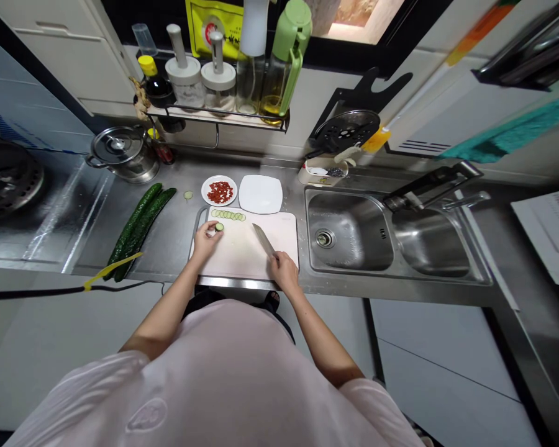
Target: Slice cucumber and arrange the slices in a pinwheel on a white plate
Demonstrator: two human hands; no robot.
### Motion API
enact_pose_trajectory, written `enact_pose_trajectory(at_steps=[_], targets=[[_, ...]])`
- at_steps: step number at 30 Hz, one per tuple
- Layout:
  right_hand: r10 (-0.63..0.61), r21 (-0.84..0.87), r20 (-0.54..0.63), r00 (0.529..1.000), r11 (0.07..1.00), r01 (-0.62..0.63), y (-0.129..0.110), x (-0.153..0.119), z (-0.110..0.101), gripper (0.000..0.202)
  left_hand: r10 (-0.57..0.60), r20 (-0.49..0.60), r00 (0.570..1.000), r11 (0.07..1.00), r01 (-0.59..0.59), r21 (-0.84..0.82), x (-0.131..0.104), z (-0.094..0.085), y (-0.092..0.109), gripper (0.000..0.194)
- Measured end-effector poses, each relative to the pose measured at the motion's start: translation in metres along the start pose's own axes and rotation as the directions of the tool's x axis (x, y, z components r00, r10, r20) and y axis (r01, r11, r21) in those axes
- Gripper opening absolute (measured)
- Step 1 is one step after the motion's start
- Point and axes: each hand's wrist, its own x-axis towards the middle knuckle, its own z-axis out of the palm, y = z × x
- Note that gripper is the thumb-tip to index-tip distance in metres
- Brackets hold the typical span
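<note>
On the left part of the white cutting board (251,257), my left hand (205,239) closes its fingers on a short cucumber piece (219,227), its pale cut face turned to the right. My right hand (284,271) grips the handle of a kitchen knife (263,239) near the board's right edge. The blade points up and left, apart from the cucumber piece. A row of thin, overlapping cucumber slices (228,215) lies along the board's far edge. Behind the board are a white plate of chopped red pieces (220,190) and a bare square white plate (261,194).
Two whole cucumbers (137,226) lie at left, with a cucumber end (187,195) nearby. A lidded steel pot (123,154) stands behind them. The double sink (354,233) is at right. A rack (218,117) of bottles and jars hangs above the counter.
</note>
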Motion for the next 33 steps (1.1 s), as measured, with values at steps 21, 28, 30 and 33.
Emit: enact_pose_trajectory(at_steps=[21, 28, 30, 33], targets=[[0.018, -0.02, -0.005, 1.0, 1.0, -0.018, 0.0, 0.0, 0.001, 0.026, -0.123, -0.353, 0.927, 0.905, 0.251, 0.342, 0.113, -0.031, -0.038, 0.038], [0.011, -0.005, -0.004, 1.0, 1.0, -0.011, 0.001, 0.0, 0.0, 0.025, -0.1, -0.309, 0.946, 0.899, 0.219, 0.38, 0.12, -0.033, -0.04, 0.036], [0.011, -0.004, -0.005, 1.0, 1.0, -0.011, 0.0, 0.001, -0.001, 0.025, -0.093, -0.303, 0.948, 0.892, 0.215, 0.397, 0.121, -0.034, -0.041, 0.037], [0.012, -0.005, -0.006, 1.0, 1.0, -0.012, 0.0, 0.001, 0.0, 0.025, -0.083, -0.295, 0.952, 0.89, 0.204, 0.408, 0.122, -0.035, -0.042, 0.038]])
